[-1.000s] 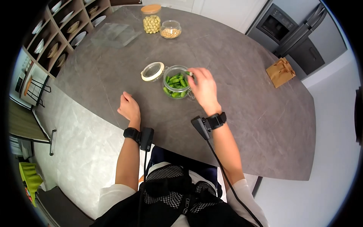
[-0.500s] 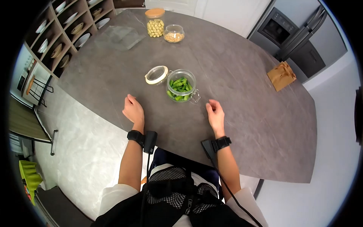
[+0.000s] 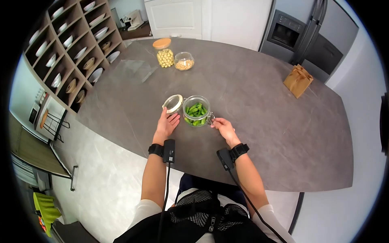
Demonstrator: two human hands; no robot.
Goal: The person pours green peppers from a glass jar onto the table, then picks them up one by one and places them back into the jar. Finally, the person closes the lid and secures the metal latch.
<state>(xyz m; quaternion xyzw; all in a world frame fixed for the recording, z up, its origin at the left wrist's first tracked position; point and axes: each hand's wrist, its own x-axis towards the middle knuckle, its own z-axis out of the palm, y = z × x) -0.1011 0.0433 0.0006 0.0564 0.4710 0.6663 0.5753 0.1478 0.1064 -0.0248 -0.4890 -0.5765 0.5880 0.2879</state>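
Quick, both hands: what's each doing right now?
Left hand: open, fingers at the lid.
Right hand: fingertips at the jar clasp; grip cannot be told.

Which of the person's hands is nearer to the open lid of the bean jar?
Left. The left hand lies just below the hinged lid, fingertips at its edge; the right hand is at the wire clasp on the far side of the jar.

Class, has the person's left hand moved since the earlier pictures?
Yes. The left hand has moved toward the glass jar of green pods and now touches its hinged lid.
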